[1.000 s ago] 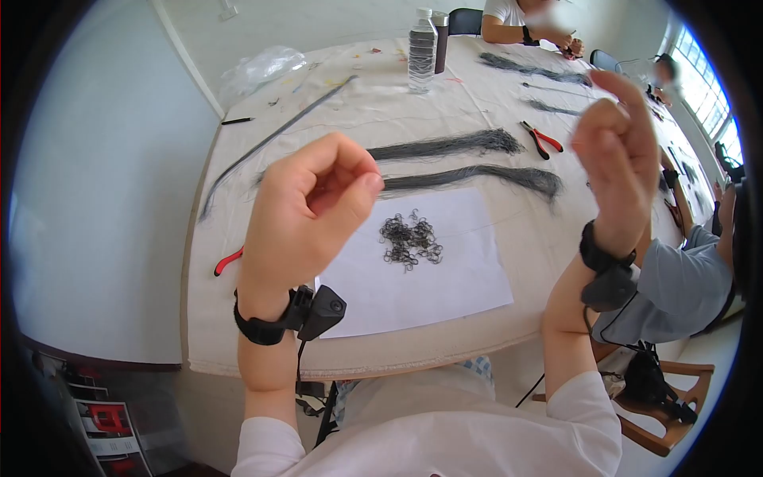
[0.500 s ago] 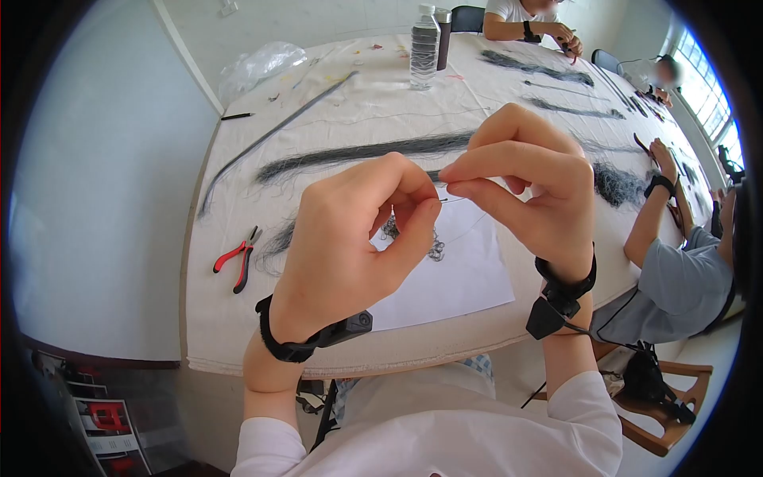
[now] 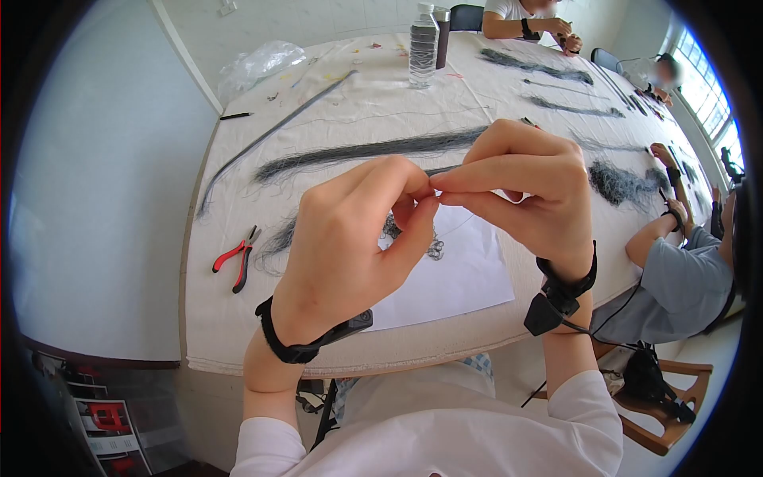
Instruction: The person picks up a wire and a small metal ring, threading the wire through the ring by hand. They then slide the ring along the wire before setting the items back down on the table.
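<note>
My left hand (image 3: 338, 242) and my right hand (image 3: 536, 187) meet fingertip to fingertip above a white sheet of paper (image 3: 473, 278). Both are closed in a pinch on a thin wire, mostly hidden by the fingers. A fine strand trails from below the right fingertips over the paper. Small loops of dark wire (image 3: 435, 250) lie on the sheet, partly behind my left hand. Beyond my hands stretches a long bundle of dark grey wire strands (image 3: 358, 156).
Red-and-black pliers (image 3: 242, 262) lie left of my left hand. Further off are a thin grey bundle (image 3: 278, 127), a water bottle (image 3: 424, 48), a dark flask (image 3: 443, 40) and a plastic bag (image 3: 258, 67). A co-worker in a grey shirt (image 3: 687, 266) sits at the right, near a tangled wire clump (image 3: 616, 183).
My right fingertips have moved slightly left and now touch the left ones, covering the short dark wire end that showed between them. The co-worker at the right has shifted their hands.
</note>
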The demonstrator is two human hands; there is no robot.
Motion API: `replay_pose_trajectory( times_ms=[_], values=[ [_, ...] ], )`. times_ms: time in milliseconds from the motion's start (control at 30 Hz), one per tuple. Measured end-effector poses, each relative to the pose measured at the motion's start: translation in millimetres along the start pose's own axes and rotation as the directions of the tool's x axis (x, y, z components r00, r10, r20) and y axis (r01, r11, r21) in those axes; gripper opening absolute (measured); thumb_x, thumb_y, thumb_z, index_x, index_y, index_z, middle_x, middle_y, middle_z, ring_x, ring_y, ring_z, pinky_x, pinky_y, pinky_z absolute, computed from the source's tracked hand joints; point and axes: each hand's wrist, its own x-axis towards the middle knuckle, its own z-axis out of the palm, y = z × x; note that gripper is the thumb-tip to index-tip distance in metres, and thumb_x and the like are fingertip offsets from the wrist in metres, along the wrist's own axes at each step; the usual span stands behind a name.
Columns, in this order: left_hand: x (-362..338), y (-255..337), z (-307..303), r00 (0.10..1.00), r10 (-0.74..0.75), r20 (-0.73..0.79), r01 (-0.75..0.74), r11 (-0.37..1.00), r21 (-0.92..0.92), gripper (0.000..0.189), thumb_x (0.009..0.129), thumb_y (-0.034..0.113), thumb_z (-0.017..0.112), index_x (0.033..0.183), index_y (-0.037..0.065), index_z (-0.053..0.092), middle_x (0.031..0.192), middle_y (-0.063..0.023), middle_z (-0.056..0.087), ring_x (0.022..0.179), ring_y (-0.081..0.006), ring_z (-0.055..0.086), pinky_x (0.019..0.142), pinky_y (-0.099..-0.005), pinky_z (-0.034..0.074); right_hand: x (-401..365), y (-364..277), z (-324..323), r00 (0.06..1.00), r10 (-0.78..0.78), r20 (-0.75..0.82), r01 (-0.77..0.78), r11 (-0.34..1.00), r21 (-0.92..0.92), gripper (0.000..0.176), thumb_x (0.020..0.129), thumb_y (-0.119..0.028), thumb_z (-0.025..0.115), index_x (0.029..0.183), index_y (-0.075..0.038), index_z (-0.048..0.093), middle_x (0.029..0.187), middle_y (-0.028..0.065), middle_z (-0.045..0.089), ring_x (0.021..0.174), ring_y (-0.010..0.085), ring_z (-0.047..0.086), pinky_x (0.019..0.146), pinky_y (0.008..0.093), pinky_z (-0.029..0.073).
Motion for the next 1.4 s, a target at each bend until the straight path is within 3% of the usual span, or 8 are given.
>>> replay_pose_trajectory(
  times_ms=[100, 167, 300, 600, 667, 800, 867, 1400],
  values=[
    [-1.0, -1.1, 1.0, 1.000, 0.017, 0.001, -0.017, 1.000, 0.015, 0.010, 0.078, -0.003, 0.065, 0.080, 0.002, 0.056, 0.071, -0.0082, 0.062, 0.059, -0.0178, 0.063, 0.052, -0.0274, 0.048, 1.2, -1.3, -2.1, 0.999, -0.011, 0.033, 0.010, 1.000, 0.021, 0.028, 0.063, -0.001, 0.080, 0.090, -0.008, 0.076, 0.070, -0.0008, 0.062, 0.053, 0.0045, 0.047, 0.042, 0.0186, 0.029],
    [-1.2, -1.1, 1.1, 1.000, 0.027, 0.001, -0.027, 0.999, 0.020, 0.011, 0.077, -0.003, 0.065, 0.081, 0.002, 0.056, 0.072, -0.0080, 0.061, 0.059, -0.0179, 0.063, 0.052, -0.0275, 0.049, 3.1, -8.5, -2.9, 0.988, 0.145, 0.052, -0.147, 0.989, 0.032, 0.040, 0.062, -0.001, 0.081, 0.101, -0.008, 0.073, 0.069, -0.0010, 0.064, 0.053, 0.0030, 0.044, 0.042, 0.0178, 0.027],
    [-0.7, -1.4, 0.7, 0.999, 0.036, -0.001, -0.036, 0.999, -0.011, 0.012, 0.075, -0.005, 0.065, 0.080, 0.002, 0.056, 0.071, -0.0079, 0.060, 0.058, -0.0182, 0.062, 0.052, -0.0279, 0.048, 3.3, -5.7, -1.0, 0.992, 0.123, 0.041, -0.125, 0.990, 0.059, 0.046, 0.062, -0.003, 0.083, 0.105, -0.006, 0.070, 0.067, -0.0014, 0.064, 0.053, 0.0028, 0.042, 0.043, 0.0177, 0.027],
    [-0.7, -3.6, -1.5, 0.999, 0.017, -0.046, -0.020, 0.997, -0.075, 0.013, 0.074, -0.007, 0.064, 0.078, 0.003, 0.056, 0.068, -0.0060, 0.057, 0.057, -0.0156, 0.058, 0.050, -0.0244, 0.044, 2.6, 2.6, -4.6, 0.991, 0.095, 0.093, -0.112, 0.974, 0.195, 0.020, 0.067, 0.010, 0.068, 0.083, -0.003, 0.066, 0.079, 0.0033, 0.063, 0.060, 0.0076, 0.049, 0.051, 0.0205, 0.033],
    [-0.9, -3.6, -1.1, 0.999, 0.016, -0.049, -0.020, 0.996, -0.083, 0.013, 0.074, -0.006, 0.064, 0.078, 0.003, 0.056, 0.068, -0.0056, 0.058, 0.056, -0.0146, 0.058, 0.050, -0.0239, 0.043, 4.6, 0.2, -4.3, 0.990, 0.108, 0.088, -0.121, 0.981, 0.151, 0.016, 0.070, 0.005, 0.067, 0.082, -0.005, 0.064, 0.075, 0.0024, 0.062, 0.064, 0.0131, 0.055, 0.057, 0.0243, 0.043],
    [-1.5, -2.8, 0.3, 0.998, -0.008, -0.059, 0.005, 0.999, -0.051, 0.012, 0.075, -0.004, 0.067, 0.079, 0.003, 0.057, 0.069, -0.0047, 0.061, 0.056, -0.0125, 0.058, 0.048, -0.0237, 0.043, 4.8, -2.1, -3.6, 0.995, 0.082, 0.059, -0.088, 0.990, 0.112, 0.016, 0.069, 0.005, 0.067, 0.082, -0.005, 0.065, 0.074, 0.0028, 0.062, 0.064, 0.0142, 0.057, 0.056, 0.0249, 0.044],
    [-1.7, -2.4, 0.9, 0.998, -0.005, -0.058, 0.003, 0.999, -0.037, 0.012, 0.076, -0.003, 0.067, 0.080, 0.003, 0.058, 0.069, -0.0045, 0.062, 0.055, -0.0122, 0.059, 0.048, -0.0236, 0.043, 3.8, -3.2, -2.8, 0.999, 0.031, 0.025, -0.032, 0.997, 0.065, 0.017, 0.069, 0.007, 0.069, 0.081, -0.005, 0.067, 0.076, 0.0025, 0.063, 0.063, 0.0088, 0.053, 0.050, 0.0209, 0.035],
    [-1.2, -0.7, 1.8, 0.995, 0.028, -0.092, -0.028, 1.000, 0.004, 0.014, 0.076, -0.005, 0.067, 0.080, 0.002, 0.056, 0.069, -0.0058, 0.059, 0.056, -0.0136, 0.059, 0.048, -0.0239, 0.043, 3.1, -1.5, -1.2, 0.999, -0.012, 0.031, 0.011, 0.999, 0.047, 0.017, 0.068, 0.003, 0.073, 0.081, -0.007, 0.071, 0.078, 0.0017, 0.063, 0.065, 0.0097, 0.056, 0.051, 0.0215, 0.039]
  ],
)
